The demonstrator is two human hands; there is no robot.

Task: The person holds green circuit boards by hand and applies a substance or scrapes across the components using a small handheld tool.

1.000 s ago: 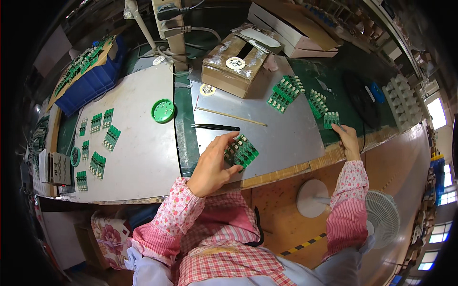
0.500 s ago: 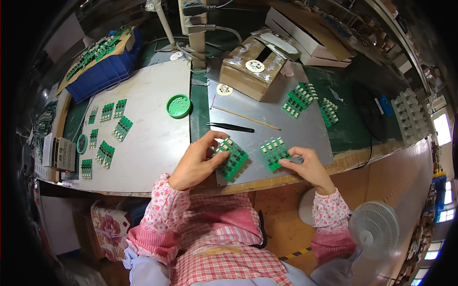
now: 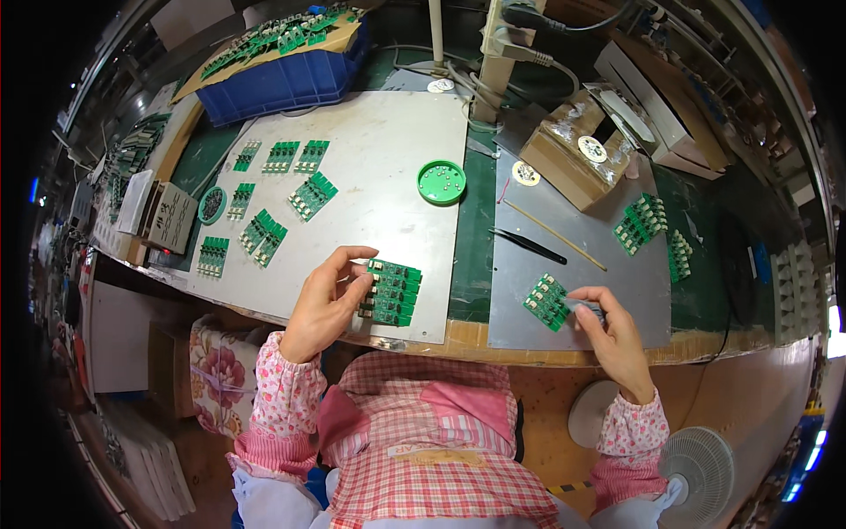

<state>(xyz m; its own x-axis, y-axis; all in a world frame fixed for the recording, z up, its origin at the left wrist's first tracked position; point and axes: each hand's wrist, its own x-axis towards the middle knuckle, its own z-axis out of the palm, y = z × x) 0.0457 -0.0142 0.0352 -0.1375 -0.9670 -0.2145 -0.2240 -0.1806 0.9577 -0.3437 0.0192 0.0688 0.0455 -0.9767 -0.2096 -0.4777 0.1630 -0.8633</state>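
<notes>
Thumb and fingers of your left hand [image 3: 319, 310] pinch a green circuit board [image 3: 393, 294] by its left edge, over the front of the pale panel [image 3: 370, 207]. Your right hand [image 3: 620, 344] grips a second board [image 3: 545, 302] by its right end over the grey metal sheet [image 3: 643, 304], near the black tweezers [image 3: 529, 246]. A green dish [image 3: 441, 182] sits at the panel's right edge.

Dark characters [image 3: 165, 214] mark the small box [image 3: 182, 226]; letters [image 3: 477, 450] show on the checked apron [image 3: 423, 494]
</notes>
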